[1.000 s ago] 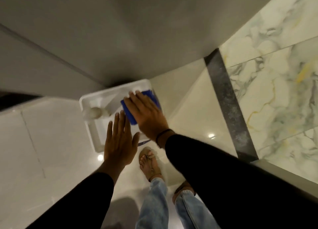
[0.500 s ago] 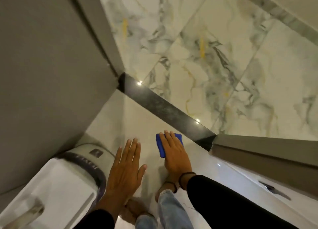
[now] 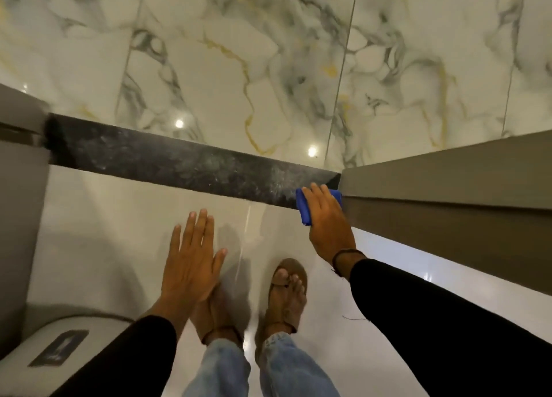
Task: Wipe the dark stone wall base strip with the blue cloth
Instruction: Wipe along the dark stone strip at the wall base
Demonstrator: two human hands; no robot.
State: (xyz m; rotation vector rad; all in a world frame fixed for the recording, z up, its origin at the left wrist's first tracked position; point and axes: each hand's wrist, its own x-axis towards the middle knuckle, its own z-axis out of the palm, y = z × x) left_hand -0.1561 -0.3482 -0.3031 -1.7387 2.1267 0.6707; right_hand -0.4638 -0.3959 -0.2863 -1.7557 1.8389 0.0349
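The dark stone base strip (image 3: 167,158) runs across the foot of the marble wall, from the grey panel at the left to the grey ledge at the right. My right hand (image 3: 327,222) presses the folded blue cloth (image 3: 304,208) flat against the strip's right end, next to the ledge. Most of the cloth is hidden under my fingers. My left hand (image 3: 191,262) hovers over the floor below the strip, palm down, fingers spread, holding nothing.
A grey ledge (image 3: 448,187) juts out on the right, close to my right hand. A grey panel (image 3: 21,187) stands at the left. A white appliance lid with a dark label (image 3: 56,349) sits at the lower left. My sandalled feet (image 3: 286,292) stand on the glossy floor.
The view swung from the white bin to the marble wall. My right hand carried the blue cloth up and right onto the strip's right end. My left hand stayed open beside it.
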